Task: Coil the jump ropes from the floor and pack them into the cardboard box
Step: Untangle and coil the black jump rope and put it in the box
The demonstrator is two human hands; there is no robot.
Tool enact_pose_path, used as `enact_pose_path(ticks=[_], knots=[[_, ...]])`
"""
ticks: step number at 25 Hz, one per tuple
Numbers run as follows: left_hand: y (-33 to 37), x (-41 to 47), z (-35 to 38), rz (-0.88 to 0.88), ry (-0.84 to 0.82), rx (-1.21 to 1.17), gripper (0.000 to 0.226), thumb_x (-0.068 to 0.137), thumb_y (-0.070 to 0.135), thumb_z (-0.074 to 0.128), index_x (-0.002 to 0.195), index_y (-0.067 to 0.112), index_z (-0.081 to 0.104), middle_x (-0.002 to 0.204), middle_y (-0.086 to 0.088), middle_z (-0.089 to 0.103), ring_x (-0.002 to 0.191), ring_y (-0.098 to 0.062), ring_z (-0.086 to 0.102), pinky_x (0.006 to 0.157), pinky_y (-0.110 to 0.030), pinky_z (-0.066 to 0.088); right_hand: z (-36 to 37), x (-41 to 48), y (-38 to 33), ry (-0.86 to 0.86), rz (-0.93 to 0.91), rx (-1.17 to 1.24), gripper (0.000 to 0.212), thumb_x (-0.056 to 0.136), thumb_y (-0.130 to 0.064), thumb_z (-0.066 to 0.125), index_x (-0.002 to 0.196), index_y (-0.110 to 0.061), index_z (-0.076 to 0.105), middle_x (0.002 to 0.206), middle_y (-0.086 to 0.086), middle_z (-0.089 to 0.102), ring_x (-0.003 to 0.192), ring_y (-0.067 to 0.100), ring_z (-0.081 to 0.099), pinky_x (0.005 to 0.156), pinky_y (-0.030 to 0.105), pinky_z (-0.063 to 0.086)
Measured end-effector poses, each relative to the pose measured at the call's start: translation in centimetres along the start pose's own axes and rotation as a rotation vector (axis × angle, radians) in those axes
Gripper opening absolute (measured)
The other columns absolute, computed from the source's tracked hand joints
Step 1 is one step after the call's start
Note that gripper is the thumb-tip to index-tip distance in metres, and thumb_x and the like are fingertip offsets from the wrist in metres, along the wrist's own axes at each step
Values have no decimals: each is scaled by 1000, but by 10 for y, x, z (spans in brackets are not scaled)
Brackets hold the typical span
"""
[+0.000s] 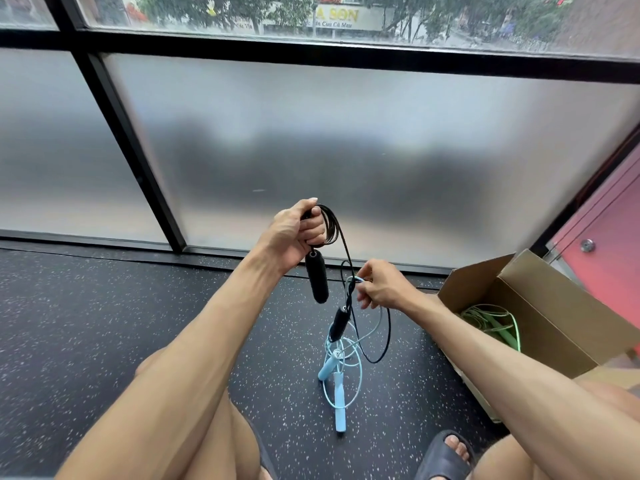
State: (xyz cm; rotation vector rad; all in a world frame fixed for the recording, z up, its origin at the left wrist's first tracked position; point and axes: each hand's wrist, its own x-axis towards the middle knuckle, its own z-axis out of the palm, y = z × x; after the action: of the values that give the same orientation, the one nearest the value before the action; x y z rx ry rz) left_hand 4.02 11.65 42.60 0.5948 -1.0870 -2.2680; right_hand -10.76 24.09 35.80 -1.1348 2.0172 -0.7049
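While we are coiling with the ropes tangled, the entries are reading as follows:

Risk: we are judging that the blue rope (337,375) is snagging in the black rope (346,251); pulling the coil tighter could be dragging both up together or knotting them.

Left hand (294,237): we are seeing its fingers curled tight around a black handle and several loops, which are hanging just beside the knuckles.

Right hand (381,289): its fingertips are pinching a pale blue loop where the black cord is crossing it.

Black rope: thin, glossy; one handle (317,277) is dangling directly below the left fingers, the other (338,322) below the right fingertips.

Blue rope: mostly lying on the floor (104,323), well below both hands.

Cardboard box (540,317): sitting open beyond the right wrist, a green rope (491,322) already lying inside.
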Motion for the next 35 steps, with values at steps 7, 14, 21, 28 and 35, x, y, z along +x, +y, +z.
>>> enact_pose_path(ticks=[7, 14, 21, 28, 35], knots=[[-6, 4, -11, 32, 151, 459, 33, 102, 15, 44, 69, 15, 44, 45, 7, 24, 36, -8, 18, 39, -21, 19, -12, -3, -6, 36, -105, 25, 12, 98, -3, 52, 91, -8, 61, 74, 9, 73, 60, 16, 66, 49, 25, 49], [-31, 7, -13, -33, 59, 920, 39, 104, 24, 45, 79, 4, 67, 52, 3, 34, 40, -10, 31, 44, -21, 31, -29, -26, -27, -133, -143, 371, 19, 103, -4, 44, 107, 9, 57, 89, 29, 68, 69, 33, 67, 51, 40, 60], [-54, 3, -5, -129, -183, 932, 41, 102, 37, 50, 70, 13, 56, 55, 3, 38, 48, -12, 30, 48, -26, 27, -33, -32, -33, -25, -138, 429, 22, 103, 4, 31, 101, 5, 53, 74, 26, 58, 54, 34, 63, 52, 52, 59], [-44, 7, -9, -87, -25, 1203, 42, 102, 26, 48, 63, 12, 57, 48, 2, 40, 39, -13, 34, 41, -20, 28, -51, -16, -17, 400, -35, 471, 21, 103, 0, 34, 101, 7, 54, 70, 24, 64, 48, 29, 68, 51, 43, 58], [-49, 8, -16, -355, -123, 1387, 41, 101, 30, 52, 71, 11, 72, 53, -4, 48, 43, -18, 41, 45, -24, 34, -69, -19, -26, 559, -458, 430, 22, 102, 1, 41, 99, 2, 62, 77, 24, 69, 76, 31, 74, 75, 37, 61]])
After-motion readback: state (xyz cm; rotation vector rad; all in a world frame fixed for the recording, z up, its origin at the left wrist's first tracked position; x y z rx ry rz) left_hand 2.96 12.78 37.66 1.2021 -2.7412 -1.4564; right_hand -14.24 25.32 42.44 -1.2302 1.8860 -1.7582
